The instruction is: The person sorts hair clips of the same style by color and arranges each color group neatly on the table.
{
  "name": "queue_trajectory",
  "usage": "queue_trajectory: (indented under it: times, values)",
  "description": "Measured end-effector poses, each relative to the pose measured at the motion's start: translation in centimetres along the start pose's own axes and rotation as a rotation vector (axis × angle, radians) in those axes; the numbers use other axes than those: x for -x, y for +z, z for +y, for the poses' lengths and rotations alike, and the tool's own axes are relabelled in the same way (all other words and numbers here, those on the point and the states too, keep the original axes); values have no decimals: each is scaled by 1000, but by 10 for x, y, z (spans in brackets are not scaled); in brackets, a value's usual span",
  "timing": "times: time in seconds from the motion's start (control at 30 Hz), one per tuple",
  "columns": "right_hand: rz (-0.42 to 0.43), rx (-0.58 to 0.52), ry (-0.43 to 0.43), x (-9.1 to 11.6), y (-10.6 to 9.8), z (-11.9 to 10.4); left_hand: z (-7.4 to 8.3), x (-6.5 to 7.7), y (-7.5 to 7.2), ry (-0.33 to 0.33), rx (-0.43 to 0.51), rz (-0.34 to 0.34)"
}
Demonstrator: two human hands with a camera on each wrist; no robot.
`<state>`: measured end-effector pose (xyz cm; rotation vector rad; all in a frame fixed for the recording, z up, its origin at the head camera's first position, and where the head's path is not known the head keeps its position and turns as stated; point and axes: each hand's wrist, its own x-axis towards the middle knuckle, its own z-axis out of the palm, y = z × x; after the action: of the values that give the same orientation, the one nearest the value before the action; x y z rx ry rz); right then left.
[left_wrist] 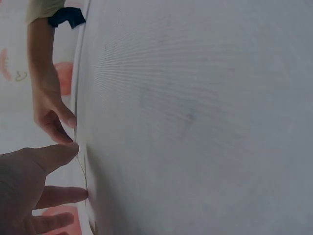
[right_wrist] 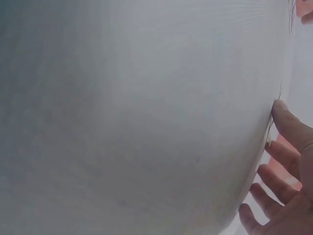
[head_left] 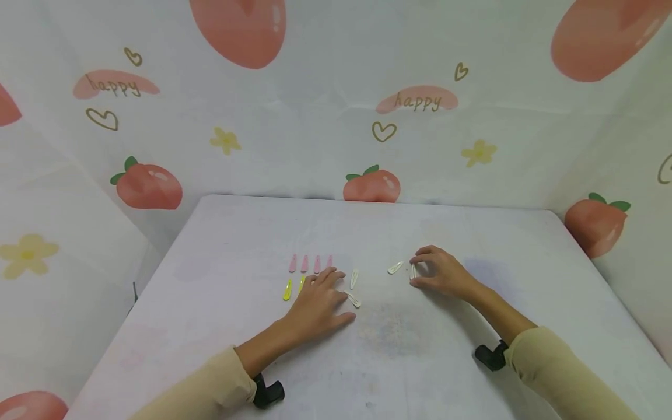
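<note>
My right hand pinches a slim white snap hair clip lengthwise between thumb and fingertips at the table surface. In the right wrist view, the thumb and index finger stand at the clip's two ends. Another white hair clip lies just left of that hand. My left hand is spread low over the table, its index fingertip right at the end of a slanted white clip. One more white clip lies upright in view beyond it. The left fingers partly cover the pink and yellow clips.
A row of several pink hair clips lies behind the left hand, with yellow clips in front of it. The white-covered table meets a printed cloth backdrop along its back edge. Black wrist mounts hang under both forearms.
</note>
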<state>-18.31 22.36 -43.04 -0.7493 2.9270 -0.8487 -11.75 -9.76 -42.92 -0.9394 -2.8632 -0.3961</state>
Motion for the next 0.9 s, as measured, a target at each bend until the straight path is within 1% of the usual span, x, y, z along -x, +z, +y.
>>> queue_trajectory:
  times: [0.07, 0.13, 0.23, 0.3, 0.37, 0.53, 0.63, 0.8, 0.9]
  values:
    - [1, 3, -1, -1, 0, -1, 1, -2, 1, -29, 6, 11]
    - [2, 8, -1, -1, 0, -1, 1, -5, 1, -43, 14, 21]
    - [0, 11, 0, -2, -1, -1, -1, -9, 1, -37, 26, 24]
    - [-1, 13, 1, -2, -1, 0, -3, -12, 0, -22, 39, 10]
    - [-4, 14, 5, -2, -1, 0, -7, -16, -2, 6, 64, -17]
    - [-4, 18, 7, -3, 0, 1, -21, -26, -9, 80, 147, -135]
    - [-3, 19, 10, -2, 1, 2, -26, -32, -12, 106, 165, -190]
    - [-5, 6, 16, -2, 1, 1, -29, -38, -11, 121, 177, -231]
    - [-5, 10, 19, -2, 2, 1, -32, -37, -10, 128, 204, -216]
